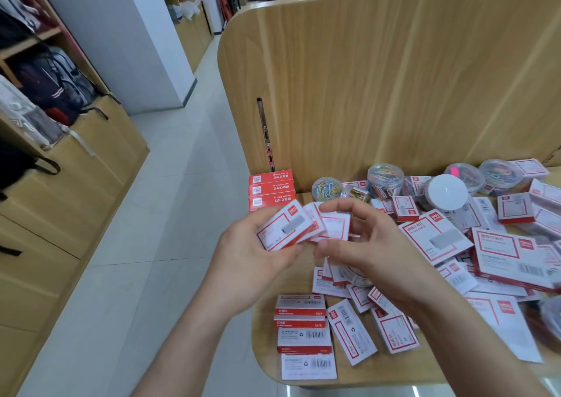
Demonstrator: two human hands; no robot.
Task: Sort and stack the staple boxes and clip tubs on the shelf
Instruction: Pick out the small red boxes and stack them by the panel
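My left hand (252, 254) has fingers and thumb curled round one white-and-red staple box (285, 229), face up and tilted. My right hand (364, 245) pinches a few smaller boxes (332, 225) between thumb and bent fingers, and their edges touch the box in my left hand. They overlap and blur, so I cannot tell how many there are. Both hands hang above the wooden shelf (409, 363), to the left of the white-lidded tub (446, 191) and nearer to me.

Just left of the white-lidded tub stands a tall clip tub (385, 179) full of coloured clips. Further left is a low clip tub (327, 188). To its right sit a pink-tagged tub (463, 175) and, beyond that, a far tub (501, 176).

Well to the left of the white-lidded tub, against the back panel (394, 78), three red staple boxes (271, 188) are stacked square. Nearer me than the tub lies a loose heap of boxes (434, 235), face up and face down, overlapping. A big flat box (513, 254) rests on that heap, to the tub's right and nearer me.

Far to the near-left of the tub, at the shelf's front edge, a tidy pile (300, 320) of boxes stands, with a stray box (352, 333) just beside it.
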